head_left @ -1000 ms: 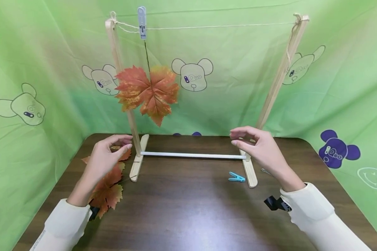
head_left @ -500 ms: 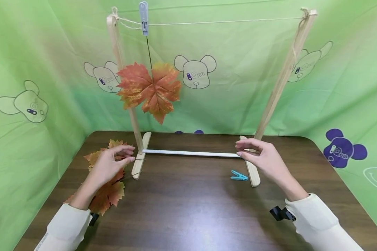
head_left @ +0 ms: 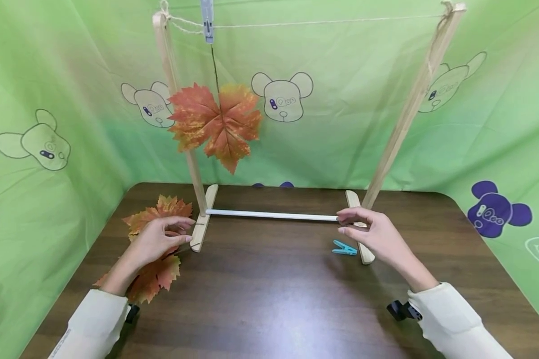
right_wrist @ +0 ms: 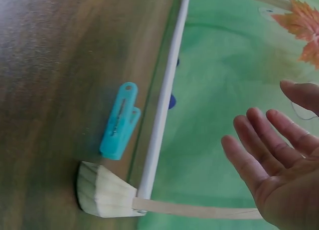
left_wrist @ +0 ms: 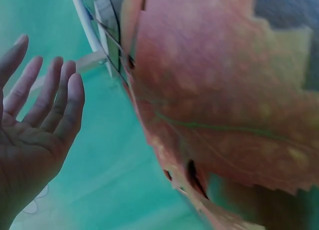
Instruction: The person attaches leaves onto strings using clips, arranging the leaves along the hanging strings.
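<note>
While one leaf [head_left: 215, 124] hangs by its stem from a grey peg [head_left: 208, 27] on the string [head_left: 323, 22], both hands hover, holding nothing. Over more leaves [head_left: 157, 276], which lie on the table [head_left: 269, 299] at the left, is the left hand [head_left: 156, 242], its fingers gently bent and well spread from the thumb. Two stems [head_left: 197, 223] cross the near left foot [head_left: 200, 232] of the stand. Opposite, the right hand [head_left: 375, 233] hangs near the right foot [head_left: 366, 253], thumb and fingers likewise apart. A blue peg [right_wrist: 118, 122] rests on the table just beside that foot (the right wrist view shows it clear of the fingers). Between the feet runs a white rod [head_left: 271, 215]; behind stands green cloth [head_left: 328, 144] printed with bear faces.
</note>
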Available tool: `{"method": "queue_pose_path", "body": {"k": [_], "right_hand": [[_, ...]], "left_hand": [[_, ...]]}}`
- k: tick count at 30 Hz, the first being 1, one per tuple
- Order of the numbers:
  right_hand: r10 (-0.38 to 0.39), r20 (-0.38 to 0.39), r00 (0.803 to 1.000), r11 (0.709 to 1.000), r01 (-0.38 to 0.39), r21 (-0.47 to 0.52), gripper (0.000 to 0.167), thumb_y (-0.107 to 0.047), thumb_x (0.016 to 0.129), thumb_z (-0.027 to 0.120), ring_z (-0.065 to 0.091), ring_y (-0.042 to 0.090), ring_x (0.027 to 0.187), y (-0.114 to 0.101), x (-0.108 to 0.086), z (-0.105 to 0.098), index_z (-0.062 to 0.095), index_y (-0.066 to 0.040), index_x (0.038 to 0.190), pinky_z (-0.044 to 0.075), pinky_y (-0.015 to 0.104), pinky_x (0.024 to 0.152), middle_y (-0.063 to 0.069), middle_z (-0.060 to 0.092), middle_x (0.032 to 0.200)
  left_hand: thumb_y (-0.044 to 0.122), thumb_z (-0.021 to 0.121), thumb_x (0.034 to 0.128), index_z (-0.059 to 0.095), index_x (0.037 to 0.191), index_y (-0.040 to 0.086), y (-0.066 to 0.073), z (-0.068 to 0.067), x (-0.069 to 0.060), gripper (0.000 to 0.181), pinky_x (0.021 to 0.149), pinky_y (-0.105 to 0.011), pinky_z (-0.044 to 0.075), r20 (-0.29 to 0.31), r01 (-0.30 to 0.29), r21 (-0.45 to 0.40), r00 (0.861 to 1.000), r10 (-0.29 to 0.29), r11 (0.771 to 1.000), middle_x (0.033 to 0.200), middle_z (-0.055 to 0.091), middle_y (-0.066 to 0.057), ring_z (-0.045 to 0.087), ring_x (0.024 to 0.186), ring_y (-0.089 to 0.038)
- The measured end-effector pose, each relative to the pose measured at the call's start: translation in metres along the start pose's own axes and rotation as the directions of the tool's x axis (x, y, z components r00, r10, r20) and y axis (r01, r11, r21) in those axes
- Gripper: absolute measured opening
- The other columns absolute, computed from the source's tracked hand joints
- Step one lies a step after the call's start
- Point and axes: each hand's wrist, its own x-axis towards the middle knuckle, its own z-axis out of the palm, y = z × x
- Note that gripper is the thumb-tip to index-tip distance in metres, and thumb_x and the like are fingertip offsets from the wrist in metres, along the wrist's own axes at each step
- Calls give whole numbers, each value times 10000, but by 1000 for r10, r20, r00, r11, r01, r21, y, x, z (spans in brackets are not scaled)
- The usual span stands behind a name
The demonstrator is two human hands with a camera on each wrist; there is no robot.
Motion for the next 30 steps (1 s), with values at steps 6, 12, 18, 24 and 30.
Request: {"method": "queue_pose_path", "body": {"k": [6, 12, 18, 24, 30], "right_hand": [[50, 63, 997, 998, -52, 32, 342, -64, 935, 777, 690, -45, 1020, 8, -4, 3, 693, 17, 1257, 555, 118, 877, 257, 703, 1248], [80, 88, 993, 996, -83, 26, 394, -92, 923, 796, 723, 43, 1019, 14, -5, 7, 686, 17, 1286, 559, 129, 864, 268, 709, 1209], [79, 105, 991, 997, -80, 12, 417, -96, 919, 803, 737, 158, 1049, 20, -4, 12, 676, 44, 1291, 561, 139, 860, 250, 709, 1208], [93, 118, 989, 996, -92, -19, 429, -78, 909, 809, 724, 323, 1104, 29, -4, 15, 668, 51, 1293, 560, 138, 864, 233, 711, 1219], [98, 124, 988, 995, -92, -49, 451, -80, 897, 821, 704, 360, 1142, 34, -3, 17, 666, 54, 1299, 606, 301, 921, 238, 715, 1242]], "left_hand": [[123, 773, 957, 697, 1327, 26, -10, 0, 1, 390, 874, -268, 585, 84, -16, -33, 996, 19, 999, 1216, 731, -193, 701, 1118, -335], [111, 781, 947, 685, 1333, -1, -20, 0, 2, 413, 828, -224, 575, 110, -24, -44, 993, 29, 999, 1195, 741, -189, 710, 1062, -280], [123, 795, 935, 691, 1333, 11, -28, 2, 2, 427, 828, -247, 574, 125, -15, -13, 992, 17, 1000, 1130, 759, -147, 707, 1021, -227], [105, 791, 934, 702, 1316, 7, -34, 1, 2, 404, 843, -255, 575, 139, -30, 9, 990, 29, 1000, 1088, 765, -126, 712, 1019, -241], [104, 784, 939, 706, 1315, 12, -37, 0, 3, 395, 825, -231, 571, 157, -41, 6, 987, 39, 999, 1074, 770, -123, 718, 1007, -226]]}}
